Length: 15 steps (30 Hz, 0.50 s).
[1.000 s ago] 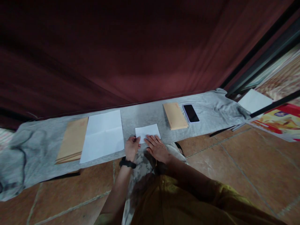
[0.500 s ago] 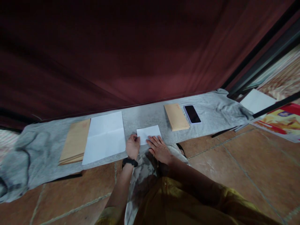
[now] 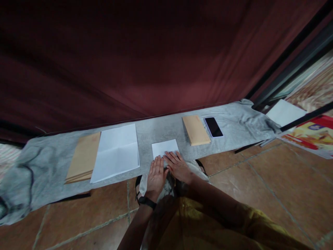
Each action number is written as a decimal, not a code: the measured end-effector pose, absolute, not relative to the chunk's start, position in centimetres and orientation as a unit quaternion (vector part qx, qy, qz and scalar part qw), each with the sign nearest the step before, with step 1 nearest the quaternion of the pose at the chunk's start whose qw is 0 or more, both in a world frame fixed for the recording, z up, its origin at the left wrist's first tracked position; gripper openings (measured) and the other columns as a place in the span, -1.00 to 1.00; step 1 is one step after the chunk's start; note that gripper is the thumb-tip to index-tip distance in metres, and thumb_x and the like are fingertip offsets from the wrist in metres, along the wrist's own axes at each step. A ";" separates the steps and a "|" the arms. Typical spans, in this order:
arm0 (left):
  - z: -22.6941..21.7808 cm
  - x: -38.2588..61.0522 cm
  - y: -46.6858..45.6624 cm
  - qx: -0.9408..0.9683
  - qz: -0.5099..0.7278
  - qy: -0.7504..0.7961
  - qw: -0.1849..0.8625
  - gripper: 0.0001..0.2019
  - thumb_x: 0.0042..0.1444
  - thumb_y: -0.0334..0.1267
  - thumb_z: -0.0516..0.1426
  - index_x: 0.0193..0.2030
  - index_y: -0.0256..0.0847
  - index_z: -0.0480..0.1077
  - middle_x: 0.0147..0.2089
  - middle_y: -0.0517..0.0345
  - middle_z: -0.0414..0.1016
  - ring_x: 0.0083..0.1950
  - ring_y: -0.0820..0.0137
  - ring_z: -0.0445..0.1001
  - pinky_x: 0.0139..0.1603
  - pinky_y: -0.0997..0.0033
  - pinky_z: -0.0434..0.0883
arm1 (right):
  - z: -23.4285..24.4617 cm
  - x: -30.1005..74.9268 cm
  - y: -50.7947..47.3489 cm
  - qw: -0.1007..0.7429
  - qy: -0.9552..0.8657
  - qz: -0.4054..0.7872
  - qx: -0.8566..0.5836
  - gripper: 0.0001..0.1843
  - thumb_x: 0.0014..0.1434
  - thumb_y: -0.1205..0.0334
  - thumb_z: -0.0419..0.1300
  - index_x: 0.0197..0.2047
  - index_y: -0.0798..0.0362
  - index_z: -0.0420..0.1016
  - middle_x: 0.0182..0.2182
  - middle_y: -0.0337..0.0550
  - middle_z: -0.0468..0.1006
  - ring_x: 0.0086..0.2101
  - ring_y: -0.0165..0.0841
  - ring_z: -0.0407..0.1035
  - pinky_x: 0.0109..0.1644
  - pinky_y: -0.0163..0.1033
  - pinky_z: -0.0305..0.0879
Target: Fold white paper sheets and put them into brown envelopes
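Paper (image 3: 164, 146) lies by the near edge of the bench (image 3: 160, 130). Left hand (image 3: 154, 180) and right hand (image 3: 178, 169), flat and unclenched, rest fingers on its near side, grasping nothing. Open room stretches behind it towards the curtain (image 3: 156, 69); gaps flank it, with sheets (image 3: 117, 152) and envelopes (image 3: 84, 156) leftward, a packet (image 3: 196, 130) and phone (image 3: 213, 127) rightward.

dim light; red cloth (image 3: 166, 83) near-black at top; frame edges stretched, soft.
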<state>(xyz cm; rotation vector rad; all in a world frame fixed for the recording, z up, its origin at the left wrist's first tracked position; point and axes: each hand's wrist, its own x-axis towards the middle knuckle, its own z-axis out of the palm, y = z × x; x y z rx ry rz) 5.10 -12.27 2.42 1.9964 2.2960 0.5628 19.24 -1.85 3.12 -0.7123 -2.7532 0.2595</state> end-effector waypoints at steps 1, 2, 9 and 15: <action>2.5 5.0 -12.3 0.645 0.184 0.742 0.020 -0.40 0.34 -0.10 -0.05 0.43 -0.36 0.11 0.47 -0.25 0.12 0.51 0.09 0.04 0.47 -0.11 0.12 | 3.1 19.4 -1.8 0.144 -0.954 0.091 -0.247 -0.43 0.41 0.20 0.02 0.44 0.04 0.12 0.42 -0.01 0.14 0.38 -0.16 0.02 0.46 0.16 -0.13; 2.5 4.9 -12.3 0.643 0.187 0.743 0.017 -0.40 0.34 -0.08 -0.04 0.43 -0.36 0.13 0.47 -0.26 0.12 0.51 0.08 0.04 0.47 -0.12 0.12 | 3.0 19.5 -1.8 0.144 -0.953 0.092 -0.248 -0.44 0.42 0.19 0.01 0.44 0.03 0.13 0.42 -0.01 0.14 0.38 -0.16 0.03 0.45 0.14 -0.12; 2.3 4.8 -13.1 0.627 0.201 0.753 0.009 -0.37 0.33 -0.05 -0.03 0.43 -0.40 0.10 0.48 -0.29 0.09 0.52 0.04 0.01 0.47 -0.12 0.12 | 2.6 21.7 -1.5 0.136 -0.950 0.086 -0.268 -0.43 0.43 0.16 -0.01 0.45 0.06 0.11 0.42 -0.02 0.12 0.38 -0.15 0.02 0.46 0.15 -0.15; 2.3 4.9 -13.2 0.618 0.200 0.760 0.006 -0.38 0.34 -0.06 -0.03 0.42 -0.40 0.12 0.47 -0.30 0.10 0.52 0.03 0.02 0.47 -0.13 0.11 | 2.3 23.7 -0.9 0.135 -0.946 0.080 -0.285 -0.41 0.42 0.18 -0.02 0.46 0.12 0.08 0.41 0.02 0.16 0.37 -0.15 0.05 0.47 0.18 -0.19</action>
